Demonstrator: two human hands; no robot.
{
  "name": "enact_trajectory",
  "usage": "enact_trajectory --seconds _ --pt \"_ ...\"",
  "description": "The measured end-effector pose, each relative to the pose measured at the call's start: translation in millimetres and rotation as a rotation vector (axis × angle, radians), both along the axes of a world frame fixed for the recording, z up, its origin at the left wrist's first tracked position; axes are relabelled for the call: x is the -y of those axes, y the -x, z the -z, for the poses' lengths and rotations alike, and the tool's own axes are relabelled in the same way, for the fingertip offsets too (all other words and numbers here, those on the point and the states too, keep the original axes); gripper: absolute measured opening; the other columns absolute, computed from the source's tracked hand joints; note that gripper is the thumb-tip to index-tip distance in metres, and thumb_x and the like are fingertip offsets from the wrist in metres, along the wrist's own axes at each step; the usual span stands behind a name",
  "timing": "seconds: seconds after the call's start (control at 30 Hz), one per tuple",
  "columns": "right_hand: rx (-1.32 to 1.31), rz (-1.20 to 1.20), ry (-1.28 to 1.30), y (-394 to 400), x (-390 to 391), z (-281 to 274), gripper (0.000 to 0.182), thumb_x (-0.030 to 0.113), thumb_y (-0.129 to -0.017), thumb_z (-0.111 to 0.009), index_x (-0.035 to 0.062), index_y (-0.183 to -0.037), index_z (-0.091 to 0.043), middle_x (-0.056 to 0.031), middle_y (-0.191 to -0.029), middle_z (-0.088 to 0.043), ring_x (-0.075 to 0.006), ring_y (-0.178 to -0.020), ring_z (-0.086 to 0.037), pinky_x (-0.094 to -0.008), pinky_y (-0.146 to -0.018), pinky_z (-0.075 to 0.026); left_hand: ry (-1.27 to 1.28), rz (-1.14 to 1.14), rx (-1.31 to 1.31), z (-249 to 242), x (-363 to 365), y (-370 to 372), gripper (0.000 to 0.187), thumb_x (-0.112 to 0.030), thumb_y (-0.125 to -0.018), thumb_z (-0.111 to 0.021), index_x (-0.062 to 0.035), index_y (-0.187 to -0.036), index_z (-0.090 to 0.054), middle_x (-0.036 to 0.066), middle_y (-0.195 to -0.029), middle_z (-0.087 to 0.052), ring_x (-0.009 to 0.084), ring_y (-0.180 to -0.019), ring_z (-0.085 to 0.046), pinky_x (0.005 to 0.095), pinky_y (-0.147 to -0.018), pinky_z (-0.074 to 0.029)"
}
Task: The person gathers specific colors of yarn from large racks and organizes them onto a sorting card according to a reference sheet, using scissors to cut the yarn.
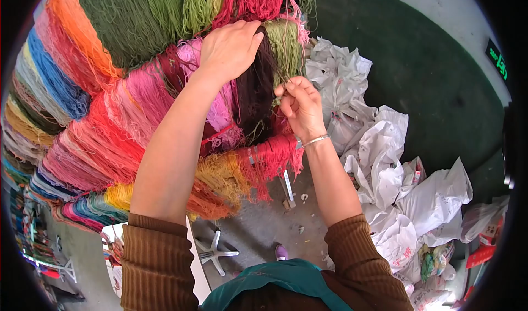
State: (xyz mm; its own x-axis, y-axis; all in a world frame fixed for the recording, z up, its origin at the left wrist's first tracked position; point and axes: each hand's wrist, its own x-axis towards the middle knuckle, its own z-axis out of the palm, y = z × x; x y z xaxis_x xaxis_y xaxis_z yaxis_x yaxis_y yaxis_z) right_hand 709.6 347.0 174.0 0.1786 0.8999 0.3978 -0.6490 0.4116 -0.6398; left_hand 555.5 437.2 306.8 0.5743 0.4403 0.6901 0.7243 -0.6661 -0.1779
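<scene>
Many hanks of coloured yarn hang in tiers in front of me. My left hand [228, 49] lies on the hanks at the top of a dark brown hank [254, 93], its fingers stretched out over the yarn. Just right of it, my right hand [301, 103] is closed in a pinch on thin brownish-green yarn strands [285, 81]. These strands run up in front of an olive-green hank [285, 47]. A pink-purple hank [223, 110] hangs left of the dark one. Below my hands is a crimson hank [272, 157].
White plastic bags [379, 140] are heaped along the right, beside a dark green surface [423, 58]. Lower down stand a chair base [217, 251] and a white tabletop [199, 264]. More hanks in blue [58, 71] and orange [82, 25] fill the left.
</scene>
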Motion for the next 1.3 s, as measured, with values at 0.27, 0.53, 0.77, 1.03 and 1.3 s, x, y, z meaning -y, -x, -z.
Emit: enact_trajectory --seconds 0.27,0.53,0.77,1.03,1.3 --pt "0.847 0.681 -0.175 25 11 3 0.013 0.010 -0.098 -0.058 -0.0010 -0.100 -0.065 -0.0095 -0.080 -0.069 -0.0195 -0.065 -0.064 -0.0336 -0.064 -0.053 0.031 -0.077 0.006 -3 2 -6 0.035 -0.038 -0.103 -0.042 -0.0111 -0.112 -0.063 0.012 -0.102 -0.068 0.0354 -0.094 -0.066 0.0485 -0.080 -0.054" --pt "1.895 0.511 -0.272 27 107 130 0.006 0.010 -0.081 -0.057 0.0056 -0.084 -0.054 -0.0110 -0.064 -0.061 -0.0282 -0.058 -0.066 -0.0416 -0.047 -0.050 0.041 -0.158 -0.029 -6 2 -10 0.037 -0.040 -0.103 -0.042 -0.0090 -0.104 -0.062 0.012 -0.102 -0.069 0.0359 -0.094 -0.067 0.0498 -0.079 -0.054" --pt "1.875 0.386 -0.027 26 180 182 0.006 0.011 -0.081 -0.058 0.0066 -0.081 -0.053 -0.0105 -0.063 -0.061 -0.0290 -0.059 -0.066 -0.0416 -0.049 -0.051 -0.082 -0.135 0.012 2 -4 -10 0.035 -0.037 -0.101 -0.046 -0.0085 -0.097 -0.066 0.009 -0.094 -0.070 0.0320 -0.089 -0.068 0.0469 -0.076 -0.055" --pt "1.812 0.081 0.053 31 232 216 0.004 0.011 -0.079 -0.059 0.0081 -0.080 -0.057 -0.0131 -0.064 -0.063 -0.0345 -0.062 -0.067 -0.0453 -0.053 -0.053 -0.167 -0.022 0.032 -2 -11 -5 0.036 -0.038 -0.101 -0.047 -0.0072 -0.095 -0.065 0.011 -0.094 -0.069 0.0314 -0.095 -0.066 0.0472 -0.080 -0.053" --pt "2.116 -0.278 0.401 11 299 327 0.017 0.016 -0.080 -0.061 0.0104 -0.088 -0.074 -0.0114 -0.084 -0.074 -0.0346 -0.078 -0.073 -0.0482 -0.062 -0.058 -0.148 -0.101 -0.035 1 -10 -9 0.038 -0.039 -0.101 -0.047 -0.0061 -0.092 -0.065 0.012 -0.090 -0.069 0.0341 -0.083 -0.068 0.0475 -0.073 -0.054"
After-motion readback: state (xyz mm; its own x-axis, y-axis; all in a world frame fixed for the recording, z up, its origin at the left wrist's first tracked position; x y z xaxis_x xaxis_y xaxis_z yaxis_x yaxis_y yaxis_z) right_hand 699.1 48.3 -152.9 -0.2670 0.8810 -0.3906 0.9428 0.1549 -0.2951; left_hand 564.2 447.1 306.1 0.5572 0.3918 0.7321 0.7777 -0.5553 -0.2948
